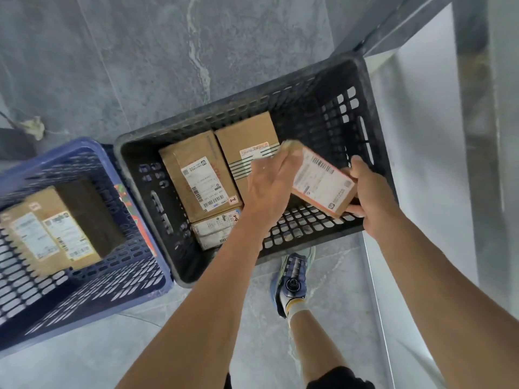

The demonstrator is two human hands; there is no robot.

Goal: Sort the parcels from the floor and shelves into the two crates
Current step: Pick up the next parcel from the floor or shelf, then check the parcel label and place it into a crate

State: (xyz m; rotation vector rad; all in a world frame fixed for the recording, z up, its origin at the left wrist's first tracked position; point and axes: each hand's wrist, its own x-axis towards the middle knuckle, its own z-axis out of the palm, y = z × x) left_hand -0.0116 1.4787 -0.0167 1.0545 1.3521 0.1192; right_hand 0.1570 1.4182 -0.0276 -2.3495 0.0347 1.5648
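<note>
A small cardboard parcel with a white shipping label hangs tilted over the right half of the black crate. My right hand grips its near right corner, fingers curled under it. My left hand holds its left edge; the fingertips are blurred. Inside the black crate lie two brown boxes side by side and a small white-labelled parcel at the near wall. The blue crate on the left holds one brown labelled box.
Both crates stand on a grey tiled floor. A pale metal shelf frame rises at the right, touching the black crate's corner. My foot in a blue shoe is just in front of the black crate.
</note>
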